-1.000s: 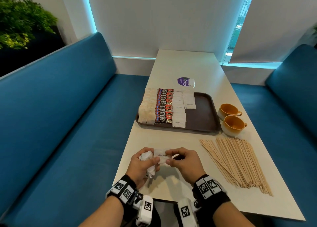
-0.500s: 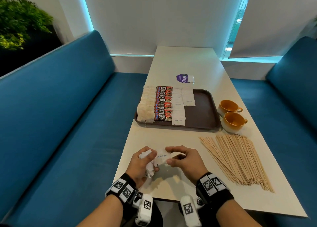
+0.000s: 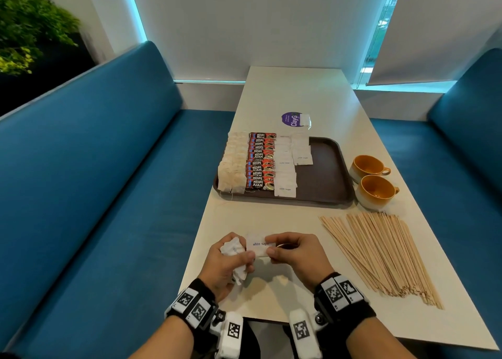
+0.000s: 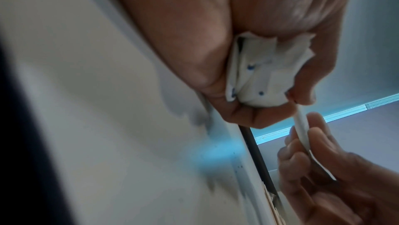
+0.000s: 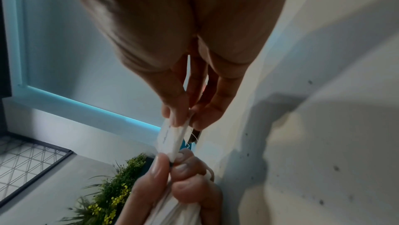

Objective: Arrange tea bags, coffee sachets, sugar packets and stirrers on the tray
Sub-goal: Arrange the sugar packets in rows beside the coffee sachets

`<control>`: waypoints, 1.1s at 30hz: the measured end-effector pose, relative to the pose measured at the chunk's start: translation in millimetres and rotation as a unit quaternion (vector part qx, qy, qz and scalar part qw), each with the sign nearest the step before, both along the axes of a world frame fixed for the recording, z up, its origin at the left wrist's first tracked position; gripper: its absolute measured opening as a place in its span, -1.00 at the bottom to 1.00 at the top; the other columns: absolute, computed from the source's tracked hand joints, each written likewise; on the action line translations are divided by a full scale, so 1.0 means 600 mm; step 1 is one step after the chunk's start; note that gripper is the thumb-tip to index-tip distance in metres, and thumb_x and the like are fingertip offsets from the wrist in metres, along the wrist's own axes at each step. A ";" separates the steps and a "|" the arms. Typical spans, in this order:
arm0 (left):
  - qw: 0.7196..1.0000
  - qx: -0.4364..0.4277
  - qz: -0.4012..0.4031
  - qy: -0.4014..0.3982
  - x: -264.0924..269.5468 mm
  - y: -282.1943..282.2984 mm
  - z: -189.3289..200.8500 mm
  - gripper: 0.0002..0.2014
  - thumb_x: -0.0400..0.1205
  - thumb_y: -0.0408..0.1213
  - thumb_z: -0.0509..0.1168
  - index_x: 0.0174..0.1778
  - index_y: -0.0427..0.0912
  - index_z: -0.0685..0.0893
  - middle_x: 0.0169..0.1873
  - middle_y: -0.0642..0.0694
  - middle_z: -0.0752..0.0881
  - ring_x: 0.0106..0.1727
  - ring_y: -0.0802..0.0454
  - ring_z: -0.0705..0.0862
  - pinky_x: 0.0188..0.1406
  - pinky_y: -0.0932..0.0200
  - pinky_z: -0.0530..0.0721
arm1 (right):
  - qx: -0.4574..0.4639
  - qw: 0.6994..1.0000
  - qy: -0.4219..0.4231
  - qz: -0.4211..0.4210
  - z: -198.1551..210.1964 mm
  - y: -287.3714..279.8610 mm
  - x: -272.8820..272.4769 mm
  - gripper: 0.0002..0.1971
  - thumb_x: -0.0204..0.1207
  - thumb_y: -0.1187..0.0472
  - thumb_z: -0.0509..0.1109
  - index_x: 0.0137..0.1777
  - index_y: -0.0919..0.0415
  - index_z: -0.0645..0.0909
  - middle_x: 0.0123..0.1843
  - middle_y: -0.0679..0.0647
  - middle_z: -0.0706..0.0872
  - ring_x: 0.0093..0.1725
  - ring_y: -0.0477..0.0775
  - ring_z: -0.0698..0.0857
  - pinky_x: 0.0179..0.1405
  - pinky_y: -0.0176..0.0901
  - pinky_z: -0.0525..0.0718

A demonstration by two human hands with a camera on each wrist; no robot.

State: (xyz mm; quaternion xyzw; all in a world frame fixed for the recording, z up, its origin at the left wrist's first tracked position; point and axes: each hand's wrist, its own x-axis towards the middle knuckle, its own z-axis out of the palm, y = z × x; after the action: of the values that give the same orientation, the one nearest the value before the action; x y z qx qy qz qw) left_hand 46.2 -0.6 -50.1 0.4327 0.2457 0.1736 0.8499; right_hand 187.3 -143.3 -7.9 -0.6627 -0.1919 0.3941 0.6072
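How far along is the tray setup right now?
Done: tea bags, coffee sachets and most sugar packets sit in rows on the tray. In hand: both the left hand and right hand pinch one sugar packet. Left: the stirrers, still on the table.

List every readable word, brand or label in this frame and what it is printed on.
"KOPI JUAN": coffee sachets in a row on the tray.
"white sugar": sugar packet pinched between both hands; also on packets on the tray.
"ClayG": purple round sticker on the table; its smaller print is too small to read.
Wristband markers: square codes, no words.
Tea bags: no readable text.
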 end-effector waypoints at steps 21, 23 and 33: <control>0.998 -0.056 -0.004 -0.017 0.002 0.008 0.001 -0.33 0.33 -0.36 0.50 0.42 -0.21 0.58 0.28 -0.48 0.68 0.04 -0.34 0.74 -0.35 -0.05 0.77 | -0.091 0.981 -0.119 -0.123 0.050 0.130 0.386 -0.82 0.49 0.34 0.61 0.04 0.11 0.83 0.06 0.05 0.86 0.06 0.06 0.85 0.07 -0.10 0.85; 0.999 -0.031 -0.012 -0.006 0.000 0.009 0.003 -0.42 0.39 -0.34 0.48 0.39 -0.28 0.63 0.35 -0.41 0.69 0.13 -0.36 0.74 -0.28 -0.07 0.79 | -0.115 0.978 -0.127 -0.118 0.042 0.149 0.416 -0.84 0.48 0.34 0.62 0.00 0.09 0.83 0.02 0.06 0.87 0.01 0.05 0.86 0.04 -0.13 0.84; 0.997 -0.068 -0.030 0.007 0.000 0.012 0.006 -0.42 0.31 -0.38 0.59 0.30 -0.34 0.71 0.08 -0.73 0.65 -0.08 -0.47 0.74 -0.17 -0.22 0.84 | -0.267 0.934 -0.225 -0.077 -0.009 0.215 0.484 -0.86 0.38 0.22 0.73 -0.13 0.04 0.85 -0.07 0.01 0.85 -0.02 0.00 0.79 0.12 -0.09 0.77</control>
State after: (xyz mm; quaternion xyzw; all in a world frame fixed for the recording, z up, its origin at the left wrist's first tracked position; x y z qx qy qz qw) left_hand 46.5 6.4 -46.6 0.3820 0.2500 0.1274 0.8805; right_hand 477.5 -14.1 -13.5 -0.8845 -0.1596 0.2230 0.3774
